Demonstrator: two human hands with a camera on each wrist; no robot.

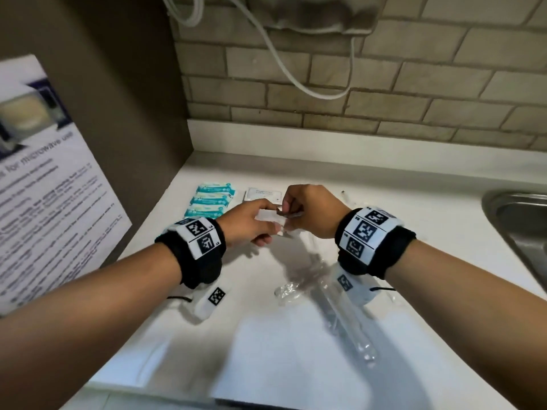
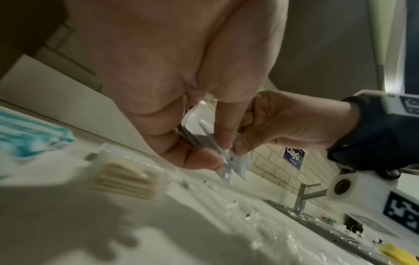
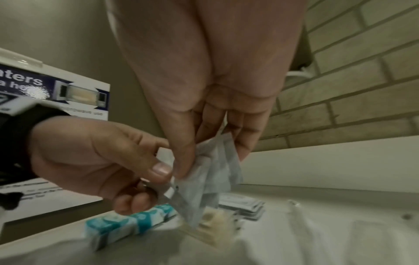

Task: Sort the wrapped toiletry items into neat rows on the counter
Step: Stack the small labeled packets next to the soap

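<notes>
Both hands meet above the white counter and pinch one small clear-wrapped packet between them. My left hand pinches its left end with thumb and fingers; my right hand pinches the right end. In the left wrist view the packet hangs from both sets of fingers, and the right wrist view shows its crinkled wrapper. Teal packets lie in a row at the back left, with a stack of white sachets beside them. A clear pack of cotton swabs lies under the hands.
Long clear-wrapped items and loose plastic lie on the counter below my right wrist. A steel sink with a faucet is at the right. A printed poster covers the left panel. A brick wall stands behind.
</notes>
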